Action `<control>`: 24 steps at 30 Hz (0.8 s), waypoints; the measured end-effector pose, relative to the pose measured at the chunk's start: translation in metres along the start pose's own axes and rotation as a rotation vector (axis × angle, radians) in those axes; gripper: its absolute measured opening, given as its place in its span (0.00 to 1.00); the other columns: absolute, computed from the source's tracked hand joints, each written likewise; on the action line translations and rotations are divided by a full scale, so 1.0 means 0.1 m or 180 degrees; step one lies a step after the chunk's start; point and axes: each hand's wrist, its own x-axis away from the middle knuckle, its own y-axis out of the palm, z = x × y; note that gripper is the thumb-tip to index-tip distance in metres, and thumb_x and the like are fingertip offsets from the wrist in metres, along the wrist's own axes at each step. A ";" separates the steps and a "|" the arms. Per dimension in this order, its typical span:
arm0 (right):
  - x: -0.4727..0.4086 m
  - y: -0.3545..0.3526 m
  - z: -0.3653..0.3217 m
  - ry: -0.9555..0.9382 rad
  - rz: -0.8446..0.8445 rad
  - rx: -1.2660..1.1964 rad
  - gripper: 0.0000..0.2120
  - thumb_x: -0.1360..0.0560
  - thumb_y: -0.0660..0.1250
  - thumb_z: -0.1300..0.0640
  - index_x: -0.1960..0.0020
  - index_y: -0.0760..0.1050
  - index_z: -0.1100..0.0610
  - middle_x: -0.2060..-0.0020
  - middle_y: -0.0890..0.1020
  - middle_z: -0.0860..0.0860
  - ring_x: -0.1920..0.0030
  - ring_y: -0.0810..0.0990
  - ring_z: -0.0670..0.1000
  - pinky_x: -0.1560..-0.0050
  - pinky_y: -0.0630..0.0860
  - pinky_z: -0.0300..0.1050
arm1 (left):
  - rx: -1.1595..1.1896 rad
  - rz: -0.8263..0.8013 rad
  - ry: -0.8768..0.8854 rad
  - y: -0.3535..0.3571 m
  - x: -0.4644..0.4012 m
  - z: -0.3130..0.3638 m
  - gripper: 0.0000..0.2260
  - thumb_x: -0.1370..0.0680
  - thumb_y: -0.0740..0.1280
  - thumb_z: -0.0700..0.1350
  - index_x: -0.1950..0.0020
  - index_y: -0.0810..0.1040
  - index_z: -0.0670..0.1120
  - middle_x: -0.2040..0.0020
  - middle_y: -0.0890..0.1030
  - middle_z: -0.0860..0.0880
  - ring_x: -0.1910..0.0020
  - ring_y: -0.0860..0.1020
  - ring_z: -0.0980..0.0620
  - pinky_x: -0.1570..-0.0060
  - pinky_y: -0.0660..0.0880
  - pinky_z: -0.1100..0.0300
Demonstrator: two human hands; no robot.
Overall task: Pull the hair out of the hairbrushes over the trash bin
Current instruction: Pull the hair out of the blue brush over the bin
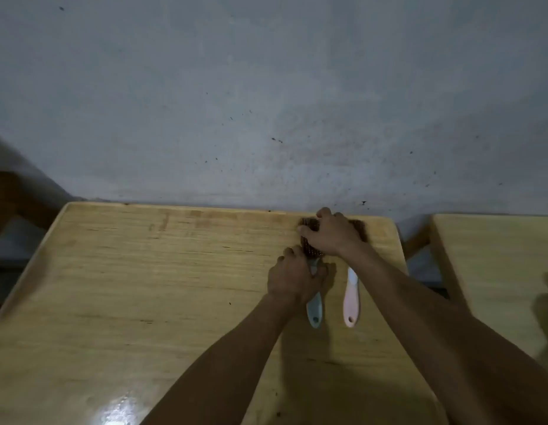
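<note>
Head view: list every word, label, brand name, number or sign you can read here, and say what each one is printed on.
None: no readable text shows in this view.
Blue-handled hairbrush: handle plain, no marking seen.
Pink-handled hairbrush: handle plain, no marking seen.
Wooden table: only grain and stains.
Wall: only dark specks, no writing.
The left hand and right hand cover the brush heads, so any print there is hidden.

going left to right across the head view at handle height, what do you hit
left hand → blue brush handle → pink brush handle → right forearm → second table
</note>
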 end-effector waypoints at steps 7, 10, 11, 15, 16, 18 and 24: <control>-0.14 0.13 -0.04 -0.0072 0.0429 -0.0246 0.21 0.28 0.72 0.40 0.52 0.77 0.59 0.57 0.82 0.57 0.53 0.83 0.59 0.62 0.76 0.48 | 0.0135 0.0616 0.0184 0.16 -0.02 -0.13 0.21 0.22 0.67 0.55 0.37 0.72 0.42 0.41 0.79 0.43 0.45 0.80 0.41 0.55 0.72 0.52; -0.07 0.15 -0.10 -0.0147 0.0563 -0.0321 0.20 0.28 0.73 0.42 0.62 0.75 0.58 0.66 0.80 0.54 0.60 0.83 0.57 0.67 0.73 0.45 | 0.0468 0.0750 0.0128 0.20 -0.01 -0.21 0.19 0.23 0.68 0.53 0.40 0.70 0.43 0.42 0.79 0.43 0.46 0.80 0.41 0.54 0.73 0.52; -0.05 0.14 -0.13 -0.0194 0.0599 -0.0347 0.20 0.28 0.73 0.42 0.64 0.75 0.58 0.68 0.79 0.54 0.63 0.83 0.56 0.68 0.73 0.44 | 0.0683 0.0803 0.0100 0.19 -0.01 -0.24 0.18 0.23 0.69 0.53 0.41 0.69 0.43 0.44 0.79 0.43 0.47 0.80 0.41 0.56 0.73 0.52; 0.11 0.04 -0.34 -0.0232 0.0336 -0.0572 0.22 0.27 0.73 0.41 0.56 0.81 0.62 0.64 0.85 0.57 0.70 0.86 0.55 0.66 0.84 0.45 | 0.1936 0.0611 -0.0080 0.05 0.04 -0.42 0.21 0.24 0.71 0.52 0.42 0.66 0.42 0.52 0.80 0.46 0.55 0.81 0.45 0.62 0.75 0.54; 0.16 0.02 -0.41 -0.0222 0.0161 -0.0764 0.24 0.27 0.74 0.40 0.52 0.81 0.63 0.60 0.86 0.59 0.67 0.88 0.56 0.62 0.86 0.48 | 0.2193 0.0514 -0.0119 -0.01 0.08 -0.49 0.21 0.24 0.71 0.49 0.40 0.66 0.41 0.53 0.79 0.46 0.57 0.80 0.47 0.63 0.76 0.54; 0.26 0.02 -0.55 -0.0290 -0.0104 -0.1182 0.27 0.24 0.72 0.39 0.44 0.78 0.65 0.50 0.84 0.61 0.60 0.89 0.59 0.59 0.87 0.51 | 0.2597 0.0404 -0.0111 -0.14 0.16 -0.65 0.21 0.26 0.69 0.46 0.38 0.67 0.40 0.52 0.80 0.44 0.58 0.80 0.48 0.64 0.77 0.54; 0.75 0.23 -1.05 -0.0948 -0.0316 -0.1804 0.23 0.15 0.61 0.46 0.37 0.76 0.66 0.49 0.84 0.61 0.60 0.87 0.57 0.65 0.85 0.46 | 0.3166 0.0762 0.0050 -0.49 0.78 -1.17 0.19 0.22 0.64 0.59 0.43 0.73 0.45 0.59 0.79 0.45 0.67 0.76 0.48 0.67 0.73 0.53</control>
